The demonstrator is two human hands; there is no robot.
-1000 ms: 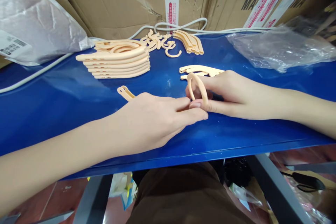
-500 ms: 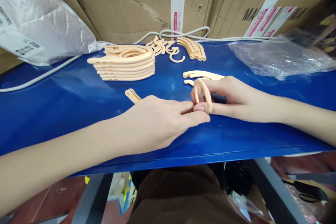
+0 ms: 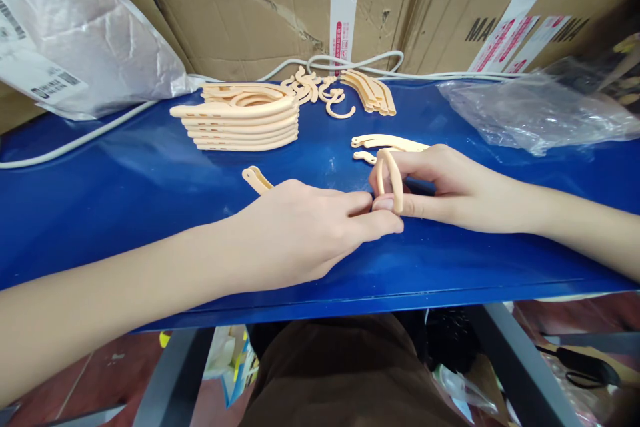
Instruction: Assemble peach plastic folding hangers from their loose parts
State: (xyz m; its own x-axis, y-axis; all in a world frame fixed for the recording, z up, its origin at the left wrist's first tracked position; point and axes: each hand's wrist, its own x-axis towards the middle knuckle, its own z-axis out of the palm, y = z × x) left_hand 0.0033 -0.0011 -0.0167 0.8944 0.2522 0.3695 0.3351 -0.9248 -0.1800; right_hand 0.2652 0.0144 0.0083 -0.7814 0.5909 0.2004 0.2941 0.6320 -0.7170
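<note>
My left hand (image 3: 305, 230) is closed, palm down, with its fingertips pressed against those of my right hand. A beige plastic hanger arm (image 3: 257, 180) sticks out from behind it, and the rest of that piece is covered by the hand. My right hand (image 3: 425, 190) pinches a curved beige hanger hook (image 3: 395, 180) that stands up between thumb and fingers. The joint between the pieces is hidden by my fingers. Just behind my right hand lie loose hanger arms (image 3: 387, 141) and a small hook piece (image 3: 364, 157).
A stack of beige folding hangers (image 3: 240, 123) stands at the back left of the blue table (image 3: 150, 193). Beside it are loose hooks (image 3: 340, 110) and more hanger arms (image 3: 370, 92). A white cable (image 3: 115, 121), clear plastic bag (image 3: 540, 110), silver parcel bag (image 3: 100, 33) and cardboard boxes (image 3: 225, 7) line the back.
The view has shifted slightly. Both hands keep the same grip, and the hook leans at nearly the same angle.
</note>
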